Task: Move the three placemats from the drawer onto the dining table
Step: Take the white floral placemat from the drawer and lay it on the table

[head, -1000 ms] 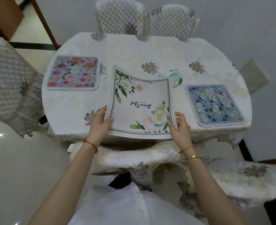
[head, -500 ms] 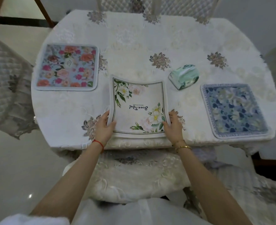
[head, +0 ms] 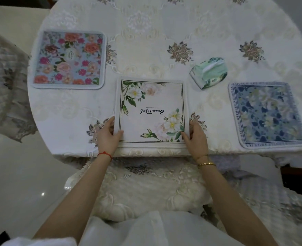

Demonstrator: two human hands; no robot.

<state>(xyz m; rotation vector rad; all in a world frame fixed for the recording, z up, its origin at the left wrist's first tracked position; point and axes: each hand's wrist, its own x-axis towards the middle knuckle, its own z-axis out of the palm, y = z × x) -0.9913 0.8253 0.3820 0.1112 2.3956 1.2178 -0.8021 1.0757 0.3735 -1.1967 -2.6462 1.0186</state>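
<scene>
A white placemat (head: 151, 112) with green leaves, pale flowers and the word "Beautiful" lies flat at the near middle of the dining table (head: 146, 55). My left hand (head: 108, 137) pinches its near left edge, thumb on top. My right hand (head: 196, 137) pinches its near right edge the same way. A pink and orange floral placemat (head: 69, 59) lies flat at the left. A blue floral placemat (head: 267, 114) lies flat at the right, close to the table's edge.
A green tissue pack (head: 209, 71) sits between the white and blue mats. A cushioned chair (head: 143, 189) stands tucked under the near edge, in front of me. Another covered chair (head: 2, 82) stands at the left, one more (head: 278, 199) at the lower right.
The white placemat came down from a curved, lifted hold and now lies flat on the table. Both hands lowered with it and the view moved closer over the table.
</scene>
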